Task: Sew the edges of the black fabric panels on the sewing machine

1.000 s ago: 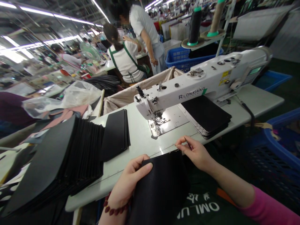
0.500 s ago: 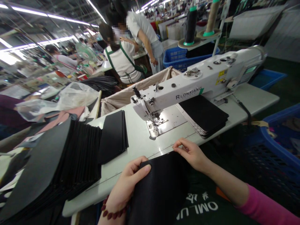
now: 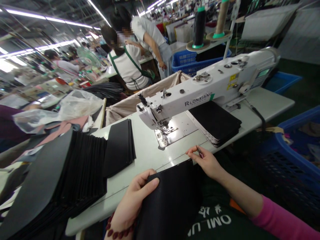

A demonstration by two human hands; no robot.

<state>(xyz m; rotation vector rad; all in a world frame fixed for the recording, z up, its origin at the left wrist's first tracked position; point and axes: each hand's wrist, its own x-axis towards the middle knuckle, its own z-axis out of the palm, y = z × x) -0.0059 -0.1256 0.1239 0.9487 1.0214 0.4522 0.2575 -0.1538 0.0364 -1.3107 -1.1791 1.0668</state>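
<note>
My left hand (image 3: 141,191) is closed on a black leather-like panel (image 3: 171,196), thumb on top near its upper left corner. The panel hangs down over my lap at the table's front edge. Close to its upper right corner, my right hand (image 3: 206,163) is closed, with thumb and forefinger pinched together. A small dark pointed tool (image 3: 199,151) sticks up between its fingers; most of it is hidden, so its kind is unclear. Beyond the hands stands a white sewing machine (image 3: 200,91), its needle area lit above a metal plate (image 3: 178,130).
Black panels lie in a tall stack (image 3: 80,166) and a smaller pile (image 3: 118,145) on the left. Another black pile (image 3: 213,121) rests under the machine arm. A blue basket (image 3: 282,160) stands at right. Co-workers (image 3: 128,65) are beyond a cloth-lined bin (image 3: 125,110).
The small dark tool now shows in my right hand, which has shifted slightly at the panel's corner. My left hand keeps its hold. The whole view has moved a little.
</note>
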